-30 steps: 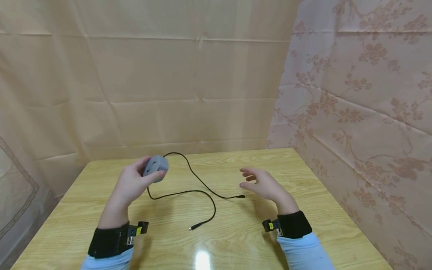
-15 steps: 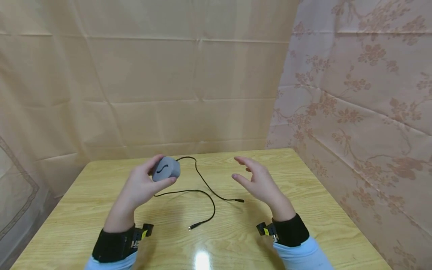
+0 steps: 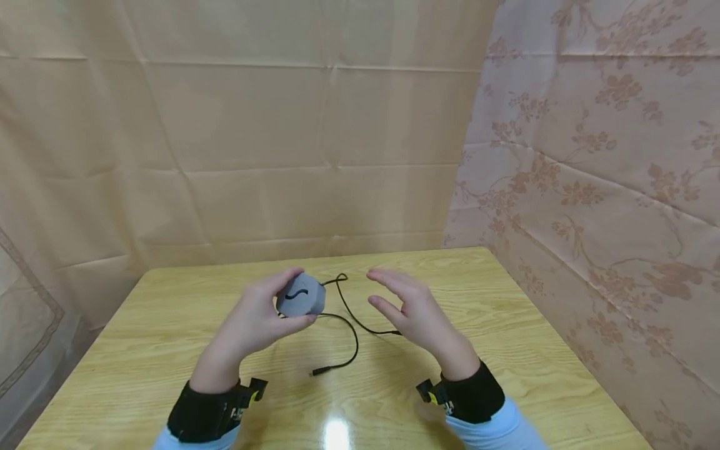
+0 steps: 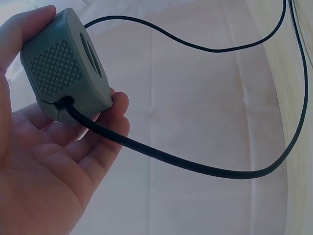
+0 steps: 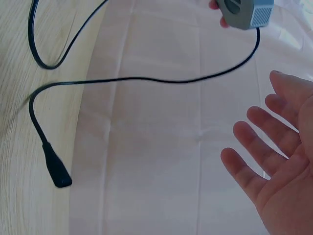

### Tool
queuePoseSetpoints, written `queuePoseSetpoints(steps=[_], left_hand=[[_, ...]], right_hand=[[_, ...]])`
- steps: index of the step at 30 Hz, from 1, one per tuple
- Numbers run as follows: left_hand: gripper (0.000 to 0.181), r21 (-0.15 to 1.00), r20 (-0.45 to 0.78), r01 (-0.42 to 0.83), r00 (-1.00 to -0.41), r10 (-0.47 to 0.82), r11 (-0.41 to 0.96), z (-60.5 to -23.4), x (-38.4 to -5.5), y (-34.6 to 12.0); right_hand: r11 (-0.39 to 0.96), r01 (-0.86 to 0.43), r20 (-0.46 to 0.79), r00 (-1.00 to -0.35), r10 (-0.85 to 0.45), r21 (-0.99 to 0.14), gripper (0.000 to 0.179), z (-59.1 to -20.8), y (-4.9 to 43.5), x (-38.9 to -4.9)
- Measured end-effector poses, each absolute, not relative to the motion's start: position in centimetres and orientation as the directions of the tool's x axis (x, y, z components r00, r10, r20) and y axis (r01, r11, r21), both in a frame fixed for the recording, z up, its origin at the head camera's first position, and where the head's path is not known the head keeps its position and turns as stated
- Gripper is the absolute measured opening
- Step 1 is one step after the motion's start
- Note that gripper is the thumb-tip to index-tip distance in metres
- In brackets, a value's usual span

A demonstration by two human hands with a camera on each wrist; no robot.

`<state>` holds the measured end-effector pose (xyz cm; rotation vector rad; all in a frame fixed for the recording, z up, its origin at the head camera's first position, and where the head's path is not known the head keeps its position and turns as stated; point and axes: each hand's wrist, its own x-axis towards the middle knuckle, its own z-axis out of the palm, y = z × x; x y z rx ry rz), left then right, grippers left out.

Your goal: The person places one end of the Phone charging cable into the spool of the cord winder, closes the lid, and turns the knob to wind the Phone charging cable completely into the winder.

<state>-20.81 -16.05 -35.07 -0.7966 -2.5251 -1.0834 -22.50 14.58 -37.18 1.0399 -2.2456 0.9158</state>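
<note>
Head cam + two wrist cams (image 3: pixel 258 389)
Head one looks forward-down at the table (image 3: pixel 146 337); wrist ones sit way closer, facing left hand (image 4: pixel 54 161) and right hand (image 5: pixel 286 171), both catching the gray block (image 4: pixel 56 68).

Left grip (image 3: pixel 255 317) plus right grip (image 3: pixel 415 307): 2 grips. Box (image 3: pixel 302 296): 1. Plugs (image 3: pixel 321 371): 2. Cord runs (image 3: pixel 357 340): 2, one per plug. Wristbands (image 3: pixel 201 412): 2, one per arm. Wrist cameras (image 3: pixel 257 389): 2, likewise one each. Blue sleeves (image 3: pixel 497 430): 2. Worktop (image 3: pixel 129 362): 1. Glare spot (image 3: pixel 337 433): 1. Beige cloth (image 3: pixel 253 125): 1 at least. Floral cloth (image 3: pixel 590 156): 1.
</note>
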Motion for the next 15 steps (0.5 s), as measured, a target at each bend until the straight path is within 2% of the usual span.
queuePoseSetpoints(steps=[6,10,15], left_hand=[[0.077,0.539,0.465,0.634,-0.773,0.432,0.555,-35.2,-20.7,-15.1],[0.077,0.524,0.446,0.642,-0.767,0.462,0.559,-35.4,-20.5,-14.4],[0.077,0.504,0.443,0.672,-0.74,0.506,0.543,-35.7,-20.3,-13.7]], right_hand=[[0.473,-0.824,0.693,-0.537,-0.48,-0.311,0.043,-37.4,13.7,-22.3],[0.484,-0.825,0.682,-0.534,-0.5,-0.291,0.04,-37.5,13.3,-22.2],[0.486,-0.838,0.689,-0.505,-0.52,-0.248,0.028,-37.8,13.1,-22.3]])
